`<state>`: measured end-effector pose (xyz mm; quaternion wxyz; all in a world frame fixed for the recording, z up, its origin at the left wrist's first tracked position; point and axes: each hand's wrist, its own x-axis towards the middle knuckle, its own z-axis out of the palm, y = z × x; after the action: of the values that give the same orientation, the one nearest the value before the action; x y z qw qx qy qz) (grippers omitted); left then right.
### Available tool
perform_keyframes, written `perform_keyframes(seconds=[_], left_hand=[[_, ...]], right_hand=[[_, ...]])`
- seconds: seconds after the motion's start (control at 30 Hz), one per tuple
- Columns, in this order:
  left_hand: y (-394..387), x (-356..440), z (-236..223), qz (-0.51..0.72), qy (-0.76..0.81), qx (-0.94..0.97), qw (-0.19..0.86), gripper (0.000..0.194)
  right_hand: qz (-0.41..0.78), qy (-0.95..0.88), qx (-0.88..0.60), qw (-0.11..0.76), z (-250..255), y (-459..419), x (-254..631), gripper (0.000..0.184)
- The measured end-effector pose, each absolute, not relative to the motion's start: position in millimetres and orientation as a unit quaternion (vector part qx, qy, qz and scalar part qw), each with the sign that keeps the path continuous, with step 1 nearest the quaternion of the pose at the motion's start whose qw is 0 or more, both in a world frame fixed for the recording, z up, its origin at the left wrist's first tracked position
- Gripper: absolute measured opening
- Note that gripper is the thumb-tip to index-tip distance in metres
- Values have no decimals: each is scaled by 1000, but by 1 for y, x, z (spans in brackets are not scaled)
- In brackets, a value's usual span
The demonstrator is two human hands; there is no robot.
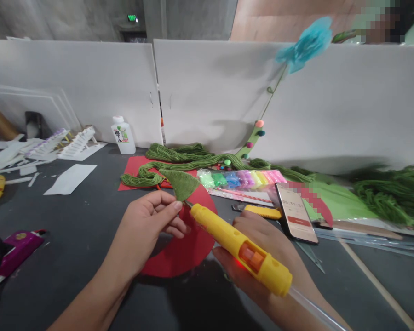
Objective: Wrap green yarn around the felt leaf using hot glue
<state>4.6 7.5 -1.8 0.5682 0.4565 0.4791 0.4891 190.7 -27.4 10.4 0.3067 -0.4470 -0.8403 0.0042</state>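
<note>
My left hand [155, 218] pinches the lower edge of a green leaf-shaped piece [182, 185] that looks wrapped in yarn. In my right hand [262, 248] is a yellow hot glue gun [224, 232], with a clear glue stick [313, 308] coming out of its back end. The gun's nozzle meets the leaf's lower tip, close to my left thumb. Below both hands lies a curved red sheet [182, 257] on the dark table. Bundles of green yarn [193, 161] run behind the leaf, over a second red sheet [133, 165].
Beyond my right hand are a yellow utility knife [262, 211], a phone [296, 214] and a packet of colored clay [241, 178]. A white bottle [123, 135] stands at the back. Left are a purple power strip [15, 253] and white scraps [20, 156]. A blue flower [307, 43] rises against the partition.
</note>
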Motion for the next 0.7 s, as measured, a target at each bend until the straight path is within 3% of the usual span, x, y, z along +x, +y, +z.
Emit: perform_keyframes(seconds=[0.7], left_hand=[[6, 5, -1, 484, 472, 465, 571, 14]], right_hand=[[29, -828, -443, 343, 10, -26, 195, 29]])
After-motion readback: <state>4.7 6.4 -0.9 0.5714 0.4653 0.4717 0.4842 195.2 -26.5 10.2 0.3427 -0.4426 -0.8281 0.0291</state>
